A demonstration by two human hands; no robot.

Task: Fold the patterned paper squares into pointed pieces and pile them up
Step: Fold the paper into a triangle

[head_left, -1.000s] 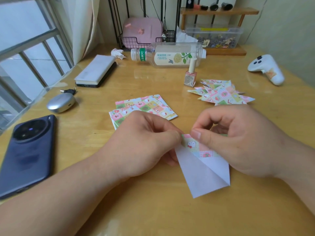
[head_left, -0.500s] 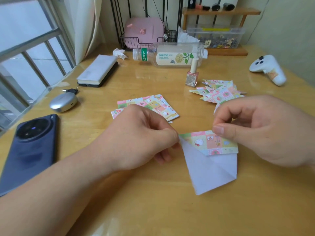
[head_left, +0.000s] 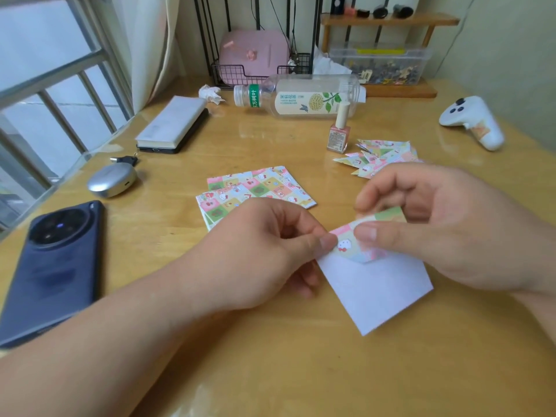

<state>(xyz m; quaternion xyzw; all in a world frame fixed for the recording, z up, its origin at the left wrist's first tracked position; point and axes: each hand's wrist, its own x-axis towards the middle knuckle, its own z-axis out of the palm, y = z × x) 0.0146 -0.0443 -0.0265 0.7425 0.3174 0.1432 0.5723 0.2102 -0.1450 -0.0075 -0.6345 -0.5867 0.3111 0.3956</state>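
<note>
With our left hand point(head_left: 264, 251) we pinch a corner of the paper point(head_left: 376, 290) to steady it while our right hand point(head_left: 436, 230) pinches its patterned edge for folding; squares point(head_left: 258, 188) wait just beyond the left, the pile point(head_left: 379, 155) beyond the right.

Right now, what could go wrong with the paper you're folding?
1. The left hand and right hand pinch the half-folded paper only at its patterned flap, so the crease might land crooked.
2. The nail polish bottle stands upright right beside the pile of pointed pieces. Reaching over to add this one could tip it.
</note>
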